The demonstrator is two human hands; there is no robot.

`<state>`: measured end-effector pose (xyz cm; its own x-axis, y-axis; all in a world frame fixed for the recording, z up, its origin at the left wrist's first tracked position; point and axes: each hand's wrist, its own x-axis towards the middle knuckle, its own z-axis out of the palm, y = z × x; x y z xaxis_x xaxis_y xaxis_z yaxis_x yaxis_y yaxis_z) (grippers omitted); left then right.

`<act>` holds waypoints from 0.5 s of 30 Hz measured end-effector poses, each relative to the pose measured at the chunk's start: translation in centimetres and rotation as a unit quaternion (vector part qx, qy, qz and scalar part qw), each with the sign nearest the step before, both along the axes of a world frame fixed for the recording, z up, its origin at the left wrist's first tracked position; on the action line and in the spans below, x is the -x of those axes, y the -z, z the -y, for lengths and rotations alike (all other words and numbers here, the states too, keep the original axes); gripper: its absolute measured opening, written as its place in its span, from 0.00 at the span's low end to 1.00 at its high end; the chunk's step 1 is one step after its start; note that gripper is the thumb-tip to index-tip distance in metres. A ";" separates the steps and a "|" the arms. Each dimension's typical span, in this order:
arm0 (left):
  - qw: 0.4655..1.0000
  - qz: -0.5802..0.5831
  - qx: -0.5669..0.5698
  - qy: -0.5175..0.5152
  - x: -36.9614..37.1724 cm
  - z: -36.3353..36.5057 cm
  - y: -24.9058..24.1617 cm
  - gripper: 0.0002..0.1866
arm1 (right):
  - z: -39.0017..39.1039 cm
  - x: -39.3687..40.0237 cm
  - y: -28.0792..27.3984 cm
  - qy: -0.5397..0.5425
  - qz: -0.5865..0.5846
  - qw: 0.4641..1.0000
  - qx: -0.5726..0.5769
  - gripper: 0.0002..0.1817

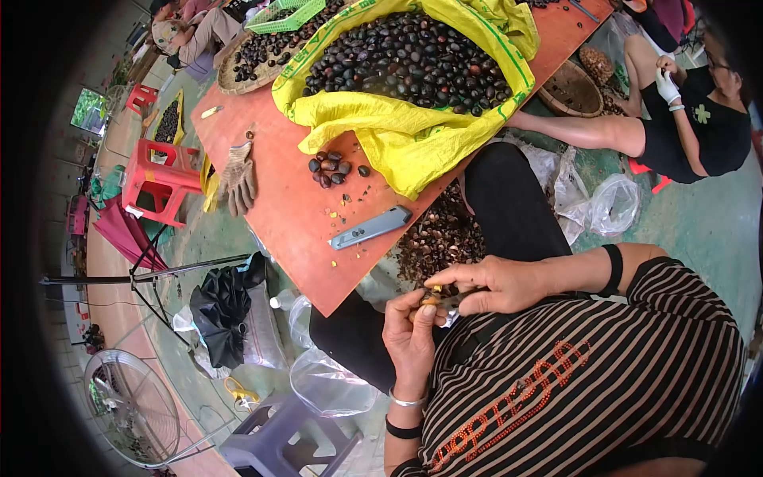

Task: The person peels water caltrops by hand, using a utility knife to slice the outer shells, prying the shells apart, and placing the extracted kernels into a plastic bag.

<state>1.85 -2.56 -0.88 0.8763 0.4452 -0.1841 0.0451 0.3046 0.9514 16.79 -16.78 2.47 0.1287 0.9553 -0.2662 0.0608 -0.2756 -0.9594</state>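
In front of my striped shirt, both hands are close together over my lap. My left hand [410, 324] is closed, its thumb and fingers pinching a small brownish-yellow nut [430, 302]. My right hand [502, 283] is curled against it from the right, index finger stretched over the nut. Something dark lies between its thumb and fingers, too hidden to name. Beyond my hands on the floor is a heap of dark brown shells [442, 238]. A grey flat-handled tool [370, 228] lies on the reddish table [278, 199], near a small pile of dark nuts [329, 169].
A yellow sack [397, 143] full of dark nuts lies open on the table. A worn glove [238, 179] rests at its left edge. Red stool [161, 183], grey stool [286, 441] and fan [131, 405] stand left. A seated person [691, 119] wearing a white glove is at right.
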 end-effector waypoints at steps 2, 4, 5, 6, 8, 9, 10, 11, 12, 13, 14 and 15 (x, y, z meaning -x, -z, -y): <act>1.000 0.014 -0.025 0.001 0.0 0.3 -0.2 0.12 | -0.2 0.3 0.4 -0.014 0.012 1.000 -0.014 0.29; 1.000 0.017 -0.026 0.000 0.2 0.5 -0.5 0.12 | -0.5 0.5 1.2 0.004 0.066 0.994 -0.085 0.28; 0.999 0.019 -0.030 0.000 0.3 0.5 -0.5 0.13 | -0.4 0.5 1.2 0.002 0.066 0.994 -0.085 0.28; 0.999 0.019 -0.029 -0.002 0.4 0.5 -0.5 0.13 | -0.4 0.6 0.4 0.002 0.032 0.997 -0.070 0.28; 0.998 0.003 -0.062 -0.005 0.6 0.4 -0.4 0.13 | -0.4 0.8 0.1 0.001 -0.004 0.999 -0.054 0.27; 0.998 0.003 -0.061 -0.005 0.7 0.4 -0.3 0.13 | -0.5 0.9 0.1 0.003 0.025 0.998 -0.059 0.26; 0.997 -0.002 -0.081 -0.002 0.8 0.3 -0.2 0.13 | -0.5 0.9 0.2 0.005 0.055 0.996 -0.064 0.24; 0.995 -0.007 -0.101 0.001 0.8 0.2 -0.2 0.13 | -0.5 0.9 0.3 0.005 0.055 0.996 -0.064 0.24; 0.995 -0.006 -0.101 0.001 0.8 0.3 -0.2 0.13 | -0.6 0.9 0.5 0.007 0.074 0.995 -0.069 0.23; 0.993 -0.009 -0.114 0.006 0.8 0.2 -0.2 0.12 | -0.7 0.9 0.7 0.009 0.092 0.993 -0.074 0.22; 0.992 -0.011 -0.127 0.011 0.8 0.2 -0.2 0.12 | -0.7 0.8 1.5 0.009 0.092 0.993 -0.074 0.22; 0.992 -0.011 -0.127 0.011 0.8 0.3 -0.3 0.12 | -0.9 0.8 2.3 0.019 0.107 0.990 -0.087 0.22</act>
